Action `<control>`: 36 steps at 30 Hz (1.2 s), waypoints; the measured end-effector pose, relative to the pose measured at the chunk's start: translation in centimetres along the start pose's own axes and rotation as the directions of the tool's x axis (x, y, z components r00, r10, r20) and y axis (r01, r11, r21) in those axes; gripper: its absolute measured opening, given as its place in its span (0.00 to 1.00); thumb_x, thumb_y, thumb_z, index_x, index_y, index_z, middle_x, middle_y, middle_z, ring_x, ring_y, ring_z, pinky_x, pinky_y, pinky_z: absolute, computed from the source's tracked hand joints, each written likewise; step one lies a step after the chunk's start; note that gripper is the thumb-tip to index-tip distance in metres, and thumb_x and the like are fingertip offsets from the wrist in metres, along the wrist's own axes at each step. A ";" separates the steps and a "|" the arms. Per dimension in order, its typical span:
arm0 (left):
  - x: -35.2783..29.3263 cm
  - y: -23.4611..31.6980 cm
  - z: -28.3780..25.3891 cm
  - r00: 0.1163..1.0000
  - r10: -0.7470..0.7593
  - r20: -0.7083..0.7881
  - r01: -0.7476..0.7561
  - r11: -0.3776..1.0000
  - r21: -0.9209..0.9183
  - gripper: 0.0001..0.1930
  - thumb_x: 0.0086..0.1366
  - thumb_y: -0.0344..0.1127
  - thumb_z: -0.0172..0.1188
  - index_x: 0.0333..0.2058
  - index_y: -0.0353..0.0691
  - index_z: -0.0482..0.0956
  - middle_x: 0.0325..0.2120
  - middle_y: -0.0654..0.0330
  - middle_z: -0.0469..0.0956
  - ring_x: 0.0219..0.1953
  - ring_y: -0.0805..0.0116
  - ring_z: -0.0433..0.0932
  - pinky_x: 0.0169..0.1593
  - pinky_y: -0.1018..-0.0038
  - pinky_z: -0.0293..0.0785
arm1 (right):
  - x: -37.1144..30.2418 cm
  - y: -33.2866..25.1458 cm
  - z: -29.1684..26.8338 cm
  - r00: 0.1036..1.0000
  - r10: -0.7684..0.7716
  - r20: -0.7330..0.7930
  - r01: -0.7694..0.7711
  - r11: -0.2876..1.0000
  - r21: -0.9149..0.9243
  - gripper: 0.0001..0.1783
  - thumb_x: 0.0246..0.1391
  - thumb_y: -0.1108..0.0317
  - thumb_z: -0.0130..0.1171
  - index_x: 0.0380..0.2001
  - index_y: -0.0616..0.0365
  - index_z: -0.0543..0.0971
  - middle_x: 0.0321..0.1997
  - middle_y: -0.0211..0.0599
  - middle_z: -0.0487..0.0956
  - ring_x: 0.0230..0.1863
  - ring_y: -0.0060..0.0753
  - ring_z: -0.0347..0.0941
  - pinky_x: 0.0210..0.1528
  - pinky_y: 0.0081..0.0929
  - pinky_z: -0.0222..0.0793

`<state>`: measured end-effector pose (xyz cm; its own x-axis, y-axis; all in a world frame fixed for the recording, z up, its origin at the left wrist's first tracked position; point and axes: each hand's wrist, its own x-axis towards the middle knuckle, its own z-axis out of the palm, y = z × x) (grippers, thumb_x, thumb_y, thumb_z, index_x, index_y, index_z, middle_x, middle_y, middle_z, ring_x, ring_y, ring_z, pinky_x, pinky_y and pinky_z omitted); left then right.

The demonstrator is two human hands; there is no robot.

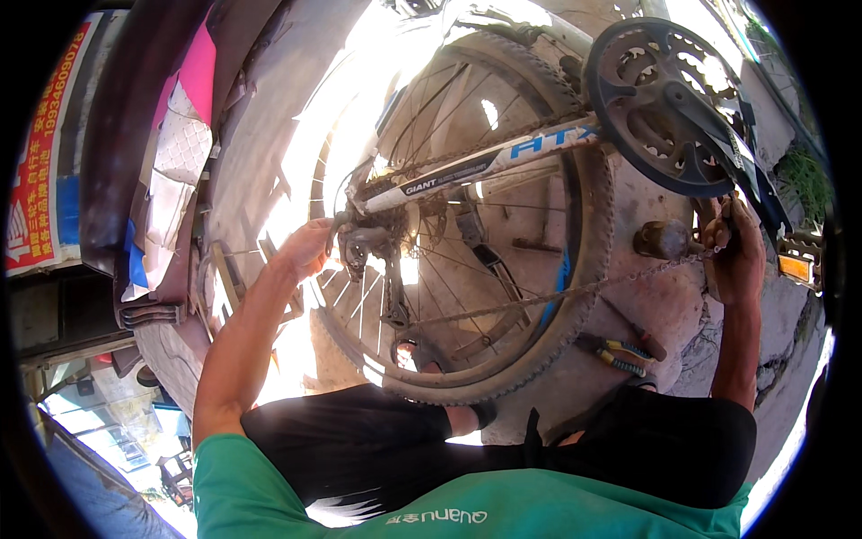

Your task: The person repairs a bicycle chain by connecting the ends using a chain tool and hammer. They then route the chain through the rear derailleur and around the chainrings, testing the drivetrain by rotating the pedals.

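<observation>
Left hand [310,249], partly curled, lies at the rear derailleur [366,241]; its grip cannot be told. Right hand [741,256], nearly closed, pinches the chain [669,264] below the crankset [678,94].

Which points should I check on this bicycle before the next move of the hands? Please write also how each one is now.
1. Right hand pinching the chain: ok.
2. Lower chain run stretched between rear derailleur and right hand: ok, nearly straight.
3. Left hand at the rear derailleur: ok; its exact grip is hidden.
4. Chain ends joined: cannot tell; the right hand covers part.
5. Pliers out of both hands: ok, on the ground by the tyre.
</observation>
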<state>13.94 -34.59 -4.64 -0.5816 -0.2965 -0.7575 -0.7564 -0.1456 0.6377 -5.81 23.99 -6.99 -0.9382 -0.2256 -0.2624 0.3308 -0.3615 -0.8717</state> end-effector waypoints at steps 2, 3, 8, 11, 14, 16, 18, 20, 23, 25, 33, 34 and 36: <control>-0.2 0.4 0.4 1.000 -0.007 0.009 0.007 1.000 0.024 0.12 0.70 0.39 0.58 0.44 0.37 0.81 0.36 0.61 0.84 0.36 0.71 0.80 0.40 0.70 0.75 | 0.1 0.1 -0.1 1.000 -0.004 0.003 0.004 1.000 0.010 0.12 0.67 0.61 0.50 0.37 0.60 0.74 0.19 0.27 0.66 0.26 0.23 0.67 0.32 0.23 0.64; -0.6 0.8 0.7 1.000 -0.009 0.013 0.009 0.999 0.036 0.13 0.69 0.39 0.59 0.44 0.36 0.81 0.36 0.61 0.84 0.36 0.71 0.80 0.41 0.70 0.75 | 0.2 0.1 -0.3 1.000 -0.007 0.007 0.007 1.000 0.014 0.12 0.67 0.61 0.50 0.37 0.60 0.74 0.19 0.27 0.66 0.26 0.23 0.67 0.32 0.23 0.64; -0.3 0.9 0.0 0.999 -0.037 0.035 0.033 0.994 0.107 0.12 0.68 0.40 0.60 0.39 0.36 0.82 0.31 0.63 0.82 0.32 0.72 0.78 0.38 0.68 0.75 | 0.5 0.0 0.5 0.993 -0.108 -0.048 0.097 0.975 -0.200 0.13 0.67 0.60 0.50 0.38 0.59 0.74 0.21 0.28 0.67 0.28 0.25 0.67 0.33 0.24 0.63; 0.5 -0.2 -1.7 1.000 0.011 0.017 -0.014 0.973 0.230 0.14 0.70 0.39 0.56 0.44 0.35 0.80 0.34 0.60 0.81 0.33 0.69 0.78 0.37 0.66 0.77 | 0.6 0.7 1.2 0.974 -0.222 -0.056 0.186 0.912 -0.366 0.13 0.67 0.60 0.50 0.38 0.58 0.75 0.22 0.28 0.68 0.29 0.25 0.67 0.33 0.24 0.63; -0.2 0.9 -0.1 0.999 0.049 -0.024 -0.041 0.966 0.256 0.14 0.69 0.43 0.59 0.38 0.35 0.81 0.27 0.62 0.79 0.27 0.73 0.75 0.33 0.70 0.73 | 1.6 0.1 -0.5 0.999 0.012 -0.031 -0.013 0.999 -0.031 0.12 0.67 0.60 0.50 0.37 0.57 0.75 0.22 0.27 0.68 0.29 0.24 0.68 0.33 0.23 0.64; -0.6 1.3 0.9 0.996 0.065 -0.055 -0.051 0.973 0.225 0.16 0.67 0.45 0.62 0.33 0.36 0.82 0.23 0.64 0.79 0.23 0.76 0.73 0.30 0.72 0.70 | 1.7 0.0 -0.6 0.999 0.035 -0.002 -0.035 0.999 -0.002 0.12 0.67 0.60 0.50 0.37 0.57 0.76 0.22 0.27 0.69 0.28 0.24 0.68 0.33 0.23 0.64; -0.6 1.0 1.0 0.994 0.085 -0.072 -0.070 0.979 0.189 0.16 0.67 0.45 0.63 0.34 0.35 0.82 0.23 0.64 0.79 0.22 0.76 0.72 0.29 0.73 0.69 | 1.7 0.1 -0.9 1.000 0.028 0.013 -0.027 0.999 -0.017 0.12 0.67 0.60 0.50 0.37 0.57 0.75 0.22 0.26 0.69 0.27 0.23 0.68 0.33 0.23 0.65; -0.1 0.3 0.2 0.993 0.071 -0.096 -0.051 0.977 0.205 0.12 0.69 0.36 0.56 0.43 0.34 0.80 0.33 0.60 0.80 0.31 0.72 0.76 0.36 0.72 0.72 | 1.6 0.3 -1.0 1.000 0.021 0.021 -0.021 1.000 -0.021 0.13 0.67 0.60 0.50 0.37 0.58 0.75 0.22 0.26 0.68 0.27 0.23 0.67 0.34 0.23 0.65; 0.3 0.0 0.1 0.989 0.057 -0.137 -0.029 0.980 0.198 0.12 0.70 0.32 0.53 0.47 0.34 0.79 0.38 0.58 0.80 0.36 0.70 0.78 0.40 0.73 0.74 | 1.5 0.9 -1.4 1.000 -0.009 0.012 0.010 0.998 -0.069 0.13 0.68 0.60 0.49 0.38 0.59 0.75 0.23 0.26 0.68 0.27 0.23 0.66 0.34 0.23 0.65; 0.4 -0.2 0.0 0.987 0.059 -0.148 -0.034 0.986 0.163 0.11 0.70 0.32 0.54 0.47 0.34 0.79 0.38 0.58 0.80 0.36 0.71 0.78 0.39 0.74 0.74 | 1.4 1.2 -1.5 0.998 -0.059 0.002 0.058 0.983 -0.173 0.13 0.68 0.60 0.49 0.40 0.60 0.75 0.24 0.27 0.68 0.27 0.22 0.66 0.34 0.23 0.65; 0.5 -0.6 0.7 0.963 0.121 -0.243 -0.097 0.990 0.105 0.11 0.68 0.38 0.59 0.42 0.37 0.81 0.28 0.62 0.79 0.25 0.76 0.72 0.29 0.79 0.67 | 1.1 0.6 -0.7 1.000 -0.014 0.018 0.015 1.000 -0.025 0.16 0.68 0.62 0.48 0.48 0.62 0.74 0.24 0.27 0.68 0.27 0.20 0.65 0.34 0.23 0.65; 0.5 -0.7 0.6 0.952 0.166 -0.259 -0.132 0.981 0.145 0.11 0.67 0.38 0.61 0.39 0.36 0.81 0.25 0.63 0.77 0.22 0.77 0.71 0.26 0.79 0.65 | 1.1 0.6 -0.6 1.000 -0.011 0.008 0.011 1.000 -0.027 0.16 0.68 0.62 0.48 0.49 0.63 0.74 0.24 0.27 0.68 0.27 0.20 0.65 0.33 0.23 0.65; 0.5 -0.4 0.9 0.925 0.258 -0.279 -0.197 0.953 0.228 0.13 0.65 0.40 0.65 0.32 0.33 0.81 0.18 0.66 0.74 0.18 0.79 0.69 0.20 0.80 0.61 | 0.9 0.6 -0.5 1.000 -0.005 -0.001 0.005 0.999 -0.038 0.17 0.68 0.61 0.48 0.50 0.63 0.74 0.24 0.27 0.68 0.27 0.20 0.66 0.33 0.23 0.65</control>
<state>13.65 -33.80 -5.45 -0.6492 -0.5756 -0.4972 -0.6751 0.1350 0.7252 -6.50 24.05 -7.95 -0.9401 -0.2226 -0.2583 0.3217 -0.3280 -0.8882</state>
